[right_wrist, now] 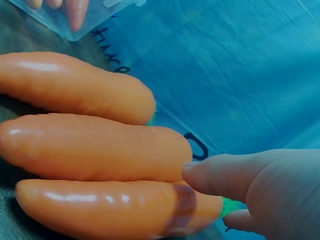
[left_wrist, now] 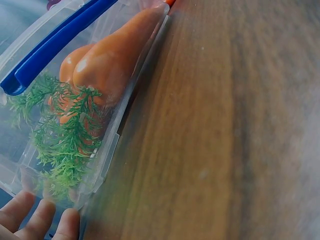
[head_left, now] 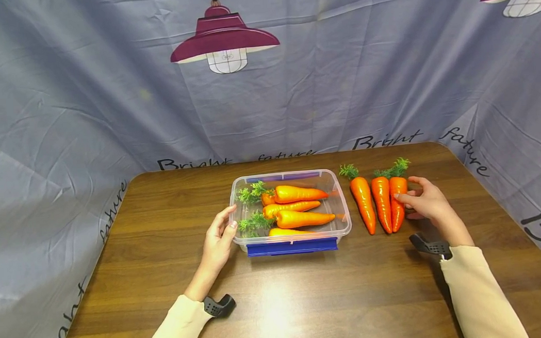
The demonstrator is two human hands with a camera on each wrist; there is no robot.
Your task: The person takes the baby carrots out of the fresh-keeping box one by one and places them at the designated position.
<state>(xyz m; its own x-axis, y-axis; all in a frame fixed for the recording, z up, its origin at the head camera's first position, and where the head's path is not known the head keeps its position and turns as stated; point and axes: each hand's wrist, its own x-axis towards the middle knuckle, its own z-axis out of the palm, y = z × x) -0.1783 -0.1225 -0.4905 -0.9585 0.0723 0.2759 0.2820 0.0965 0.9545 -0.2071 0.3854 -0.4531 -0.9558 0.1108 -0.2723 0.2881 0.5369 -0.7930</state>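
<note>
A clear plastic food container (head_left: 340, 206) with blue clips holds several orange toy carrots (head_left: 303, 218), their green leafy tops toward its left end. My left hand (head_left: 217, 239) touches that end; its fingertips (left_wrist: 67, 225) meet the outside of the wall in the left wrist view. To the container's right lie three more carrots, side by side and leaves away from me. My right hand (head_left: 428, 200) grips the rightmost carrot (head_left: 399, 215), thumb across its upper face and fingers at its right side. Beside it are the middle carrot (right_wrist: 95, 147) and the left one (right_wrist: 75, 87).
Everything rests on a brown wooden table (head_left: 171, 221). Behind and along its sides hangs a grey-blue cloth (head_left: 294, 105) printed with lamps and lettering. One blue clip (head_left: 291, 247) hangs down along the container's near side. No lid shows on the container.
</note>
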